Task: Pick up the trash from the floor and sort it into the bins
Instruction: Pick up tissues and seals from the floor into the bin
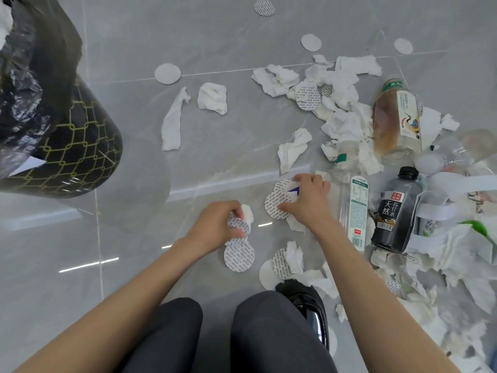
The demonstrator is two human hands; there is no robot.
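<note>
dark-trousered knees (pixel 215 335) fill the bottom centre. just above them the left hand (pixel 215 224) has its fingers clamped on a tissue (pixel 247 212) and printed discs (pixel 239 254). the right hand (pixel 309 200) pinches more discs (pixel 277 205) beside bottles (pixel 395 211) at right. a black-lined bin (pixel 53 117) stands at upper left.

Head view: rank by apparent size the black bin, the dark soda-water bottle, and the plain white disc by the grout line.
1. black bin, largest, though nearest the camera and cut off by the frame.
2. dark soda-water bottle.
3. plain white disc, smallest, though it lies farther away.
</note>
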